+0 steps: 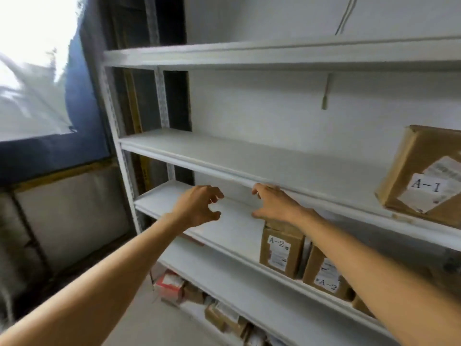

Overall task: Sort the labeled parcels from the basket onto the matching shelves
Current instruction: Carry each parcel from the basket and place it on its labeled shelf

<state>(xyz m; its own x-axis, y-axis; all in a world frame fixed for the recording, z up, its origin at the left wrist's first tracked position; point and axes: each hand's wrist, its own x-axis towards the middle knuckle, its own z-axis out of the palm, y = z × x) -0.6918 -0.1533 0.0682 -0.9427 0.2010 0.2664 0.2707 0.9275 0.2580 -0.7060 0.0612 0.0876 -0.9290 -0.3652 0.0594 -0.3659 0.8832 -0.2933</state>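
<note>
Hovering side by side at the shelving, the left hand (197,207) and the right hand (274,206) are both holding nothing, their fingers spread and loosely curled. The left one is hanging over the bare left end of the middle shelf (154,198). The right one's fingertips are lying against or just beside the front lip of the upper shelf (249,156); I cannot tell which. The A-1 parcel (424,176) is sitting tilted on that upper shelf, well off to the right. The left A-2 parcel (282,250) and the right A-2 parcel (324,275) are standing one level down, under the right forearm.

No tags are showing on the shelves themselves, so a later parcel could be going onto the wrong level if its label is misread. The right forearm is passing just above the A-2 parcels and could be knocking them as it pulls back.

The basket is lying outside the view. The A-1 parcel is being cut off by the frame edge, and the lower parcels (224,318) are blurring too much for their labels to be read.
</note>
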